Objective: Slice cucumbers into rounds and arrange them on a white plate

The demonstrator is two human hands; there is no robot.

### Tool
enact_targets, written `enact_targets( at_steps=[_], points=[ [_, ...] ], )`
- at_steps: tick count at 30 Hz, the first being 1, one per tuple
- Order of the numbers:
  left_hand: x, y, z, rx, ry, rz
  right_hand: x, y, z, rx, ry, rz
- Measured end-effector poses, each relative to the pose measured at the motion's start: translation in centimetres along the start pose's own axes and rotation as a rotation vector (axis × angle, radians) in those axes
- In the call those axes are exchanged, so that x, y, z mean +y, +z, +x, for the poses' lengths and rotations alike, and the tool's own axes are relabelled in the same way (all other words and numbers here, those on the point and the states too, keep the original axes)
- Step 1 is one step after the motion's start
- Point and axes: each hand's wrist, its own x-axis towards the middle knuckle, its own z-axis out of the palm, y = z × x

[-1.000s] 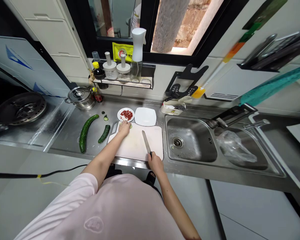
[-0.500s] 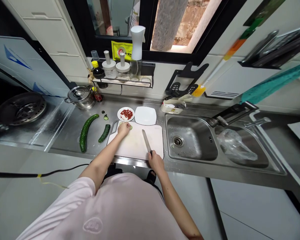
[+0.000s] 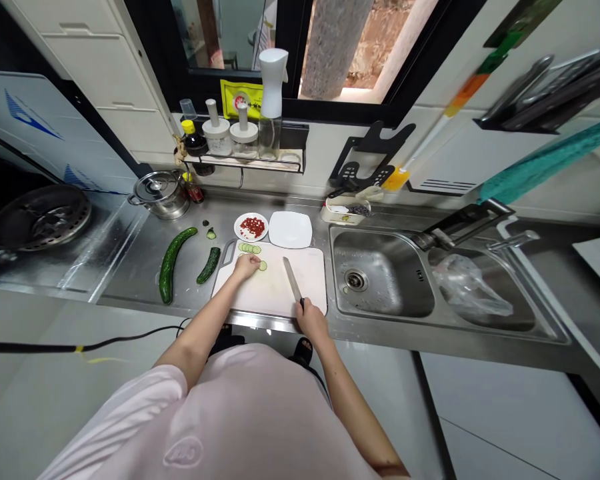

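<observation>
On the white cutting board (image 3: 280, 293), my left hand (image 3: 247, 265) is closed, its fingertips pinched at a thin cucumber slice (image 3: 263, 265). Whether more slices are tucked inside the fingers is hidden. Just above that hand, several overlapping cucumber slices (image 3: 250, 248) form a short row along the board's upper left edge. My right hand (image 3: 311, 321) is wrapped around the dark handle of a kitchen knife (image 3: 293, 279), whose blade points away from me over the board's right half.
Left of the board lie a cut cucumber piece (image 3: 209, 266), a long whole cucumber (image 3: 173, 267) and a cucumber end (image 3: 211, 233). Behind it stand a plate of chopped red peppers (image 3: 252, 228) and a white plate (image 3: 290, 230). A double sink (image 3: 380, 307) is on the right.
My left hand has moved slightly toward me, uncovering the row of cucumber slices at the board's upper edge. A slice shows at its fingertips lower on the board. The knife is held steady.
</observation>
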Motion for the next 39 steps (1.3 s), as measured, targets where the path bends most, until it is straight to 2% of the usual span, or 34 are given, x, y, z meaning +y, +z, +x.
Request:
enact_targets(
  at_steps=[7, 12, 26, 39],
  points=[
    [1.0, -0.6, -0.7, 0.067, 0.092, 0.2, -0.2, -0.7, -0.5, -0.002, -0.073, -0.01],
    [1.0, -0.2, -0.5, 0.111, 0.126, 0.241, -1.1, -1.1, -1.3, -0.045, -0.132, -0.034],
    [0.7, 0.3, 0.3, 0.097, 0.065, 0.24, -2.5, -1.5, -0.9, -0.054, -0.193, -0.1],
    [1.0, 0.4, 0.5, 0.093, 0.004, 0.24, -2.3, -1.7, -0.2, -0.073, -0.206, -0.139]
  ],
)
